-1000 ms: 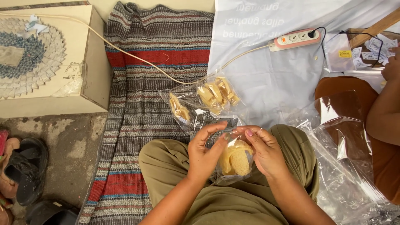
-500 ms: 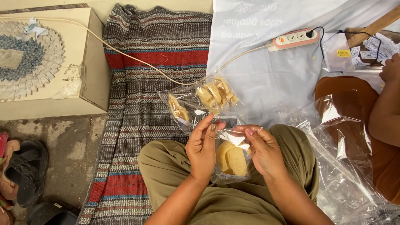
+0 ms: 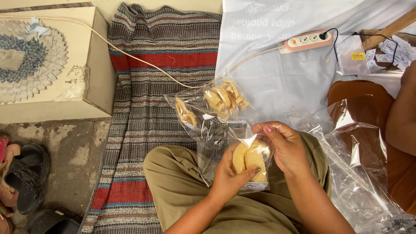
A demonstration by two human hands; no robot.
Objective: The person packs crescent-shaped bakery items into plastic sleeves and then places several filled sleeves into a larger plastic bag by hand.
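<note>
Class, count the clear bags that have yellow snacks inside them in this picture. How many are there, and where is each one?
3. One bag is held between the left hand and right hand. Two lie on the striped mat: one left, one right. Others may be hidden.

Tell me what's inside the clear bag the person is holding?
The bag shows two pale yellow crackers side by side. The left hand cups it from below and the right hand pinches its top, so the lower contents are hidden.

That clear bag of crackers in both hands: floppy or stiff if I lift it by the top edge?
Likely floppy: the clear bag is thin, creased film, so the left hand cups it beneath. Probably light, holding few pale crackers. Those look brittle. The right hand pinches its top; glossy film may slip.
</note>
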